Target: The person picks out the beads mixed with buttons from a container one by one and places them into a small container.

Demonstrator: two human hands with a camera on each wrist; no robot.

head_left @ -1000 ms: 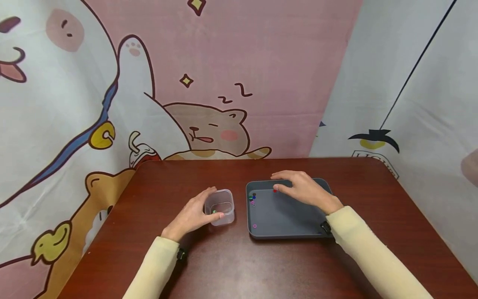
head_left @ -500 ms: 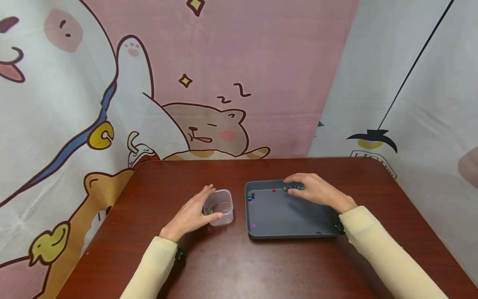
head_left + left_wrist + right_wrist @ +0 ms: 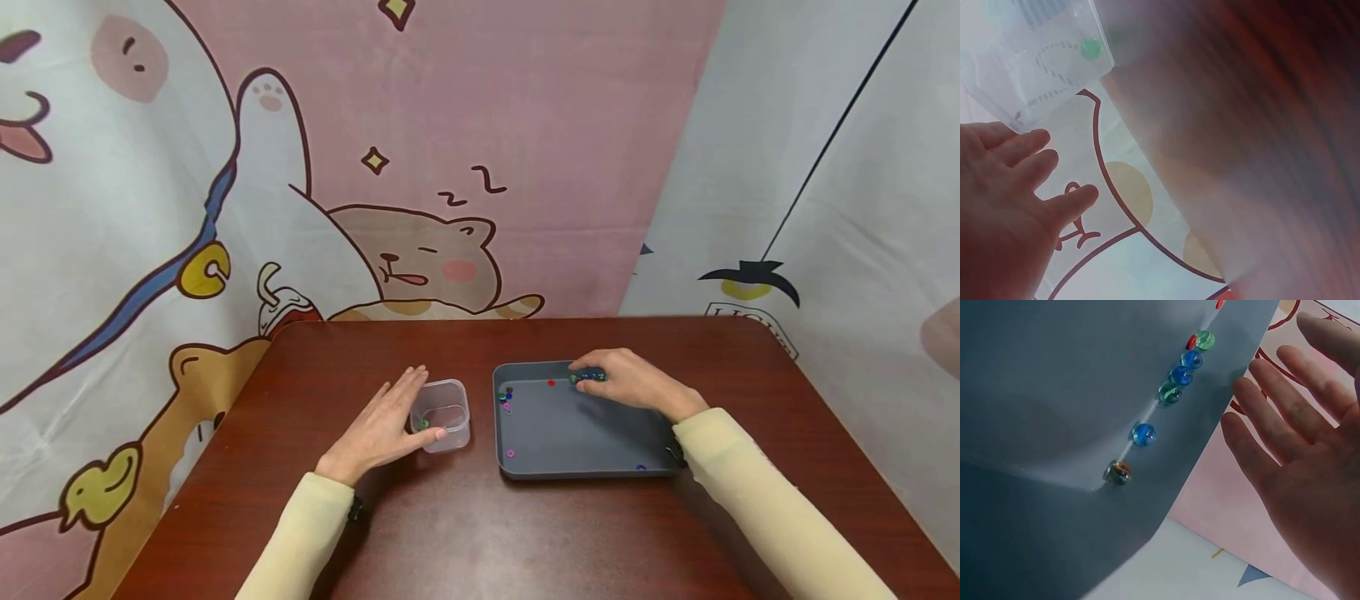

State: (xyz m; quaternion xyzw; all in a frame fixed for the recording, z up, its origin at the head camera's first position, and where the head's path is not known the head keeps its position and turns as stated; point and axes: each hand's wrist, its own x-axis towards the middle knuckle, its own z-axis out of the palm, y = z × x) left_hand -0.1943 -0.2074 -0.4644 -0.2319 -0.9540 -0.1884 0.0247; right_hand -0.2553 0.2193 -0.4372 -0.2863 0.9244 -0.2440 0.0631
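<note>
A small clear plastic box [image 3: 459,435] stands left of a grey tray [image 3: 577,442]. My left hand [image 3: 378,433] is at the box's left side, thumb along its front and fingers extended toward the back. Inside the box lies a green marble [image 3: 1091,49]. My right hand [image 3: 641,385] hovers over the tray's back part, thumb and fingers apart with nothing between them. Several glass marbles line the tray's back wall below it, among them a blue marble [image 3: 1144,434], a green marble [image 3: 1170,394] and an orange-brown marble [image 3: 1119,473].
Small coloured pieces lie in the tray: a red one [image 3: 551,383] at the back, a mixed cluster [image 3: 509,397] at the left, a pink ring [image 3: 511,453] front left and a blue one [image 3: 641,467] at the front. A printed cloth [image 3: 570,167] hangs behind the brown table [image 3: 442,533].
My right hand has shifted right along the tray's back, uncovering the red piece and the marbles. The green marble in the box has rolled a little left. My left hand stays beside the box.
</note>
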